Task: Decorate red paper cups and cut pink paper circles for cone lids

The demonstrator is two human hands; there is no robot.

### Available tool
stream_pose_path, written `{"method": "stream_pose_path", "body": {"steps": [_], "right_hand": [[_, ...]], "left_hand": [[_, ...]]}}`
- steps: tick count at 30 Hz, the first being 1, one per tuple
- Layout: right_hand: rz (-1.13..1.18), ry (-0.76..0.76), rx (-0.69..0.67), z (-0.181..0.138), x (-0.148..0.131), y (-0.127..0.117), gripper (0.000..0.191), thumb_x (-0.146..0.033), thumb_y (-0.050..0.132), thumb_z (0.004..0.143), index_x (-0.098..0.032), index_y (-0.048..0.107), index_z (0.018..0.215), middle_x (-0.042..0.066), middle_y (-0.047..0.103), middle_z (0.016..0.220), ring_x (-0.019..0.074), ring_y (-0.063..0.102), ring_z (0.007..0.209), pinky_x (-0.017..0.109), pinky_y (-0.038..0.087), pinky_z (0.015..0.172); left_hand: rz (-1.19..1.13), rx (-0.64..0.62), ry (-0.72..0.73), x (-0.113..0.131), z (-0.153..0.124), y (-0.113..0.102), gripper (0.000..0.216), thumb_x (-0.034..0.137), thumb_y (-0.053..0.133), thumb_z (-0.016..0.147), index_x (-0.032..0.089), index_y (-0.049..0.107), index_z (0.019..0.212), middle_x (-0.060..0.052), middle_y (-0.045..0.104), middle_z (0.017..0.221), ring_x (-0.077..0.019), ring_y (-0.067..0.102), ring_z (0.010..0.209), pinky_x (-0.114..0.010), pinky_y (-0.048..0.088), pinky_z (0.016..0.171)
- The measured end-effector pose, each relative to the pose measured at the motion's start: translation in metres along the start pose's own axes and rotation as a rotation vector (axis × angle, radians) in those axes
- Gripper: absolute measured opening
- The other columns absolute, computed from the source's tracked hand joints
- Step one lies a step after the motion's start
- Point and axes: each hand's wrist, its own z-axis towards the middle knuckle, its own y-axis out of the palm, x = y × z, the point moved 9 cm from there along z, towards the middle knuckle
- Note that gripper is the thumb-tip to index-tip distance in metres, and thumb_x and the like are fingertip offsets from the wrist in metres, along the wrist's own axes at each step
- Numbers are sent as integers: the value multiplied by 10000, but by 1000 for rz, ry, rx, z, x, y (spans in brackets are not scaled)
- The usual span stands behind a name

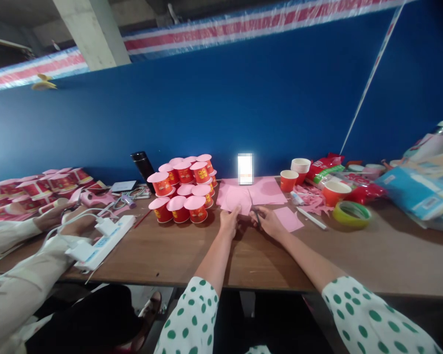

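Note:
My left hand (230,220) pinches a rounded piece of pink paper (238,199) at its lower edge. My right hand (268,221) is closed around scissors (255,212), whose blades reach up into that paper. Both hands rest on the wooden table (206,255) just in front of a stack of pink sheets (269,191). A small pink square (288,219) lies right of my right hand. To the left of my left hand stands a pile of red paper cups capped with pink discs (184,189).
A lit phone (245,168) leans on the blue wall. Right of it are red cups (288,180), pink scraps, a white pen (312,218), green tape (351,213) and bags. At left, another person's hands (64,219) work near a power strip (101,243) and more cups.

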Motion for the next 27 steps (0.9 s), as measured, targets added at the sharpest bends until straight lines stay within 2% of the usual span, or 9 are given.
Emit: {"method": "stream_pose_path", "body": {"steps": [7, 27], "right_hand": [[1, 7, 1, 1, 3, -1, 406, -485, 640, 698, -169, 617, 951, -30, 570, 598, 102, 544, 478, 169, 382, 345], [-5, 3, 9, 3, 6, -2, 409, -502, 620, 716, -166, 616, 950, -30, 563, 585, 99, 534, 463, 167, 360, 347]], "left_hand": [[5, -27, 8, 0, -1, 2, 494, 398, 818, 519, 76, 655, 857, -30, 624, 568, -148, 590, 499, -258, 447, 497], [12, -31, 3, 0, -1, 2, 469, 388, 811, 536, 89, 653, 861, -12, 610, 548, -122, 557, 459, -234, 422, 462]]}}
